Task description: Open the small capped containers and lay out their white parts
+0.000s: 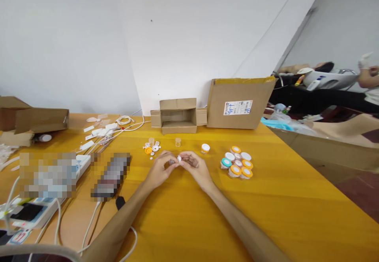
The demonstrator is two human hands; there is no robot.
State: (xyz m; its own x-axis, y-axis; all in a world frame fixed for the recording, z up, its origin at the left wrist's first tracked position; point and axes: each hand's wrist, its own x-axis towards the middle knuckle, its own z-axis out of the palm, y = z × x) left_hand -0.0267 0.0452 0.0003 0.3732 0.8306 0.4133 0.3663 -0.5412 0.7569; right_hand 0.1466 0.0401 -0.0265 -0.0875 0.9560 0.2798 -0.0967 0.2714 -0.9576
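Over the middle of the table, my left hand [161, 168] and my right hand [195, 167] meet at the fingertips. Both pinch a small white part [179, 158], too small to name exactly. Just beyond my left hand lie loose orange and white plastic pieces [148, 150] with a clear cup [151, 141]. A second clear cup [178, 142] stands alone beyond my hands. To the right is a small jar with a white lid [205, 148]. Farther right, several lidded jars [236, 170] with orange, white and teal tops stand in a cluster.
An open cardboard box [179, 122] and a large closed carton [240, 104] stand along the wall. At left are a phone [111, 175], a power strip [50, 203], white cables and another carton [43, 120]. Beyond the right table edge, another person's arm [368, 78] shows.
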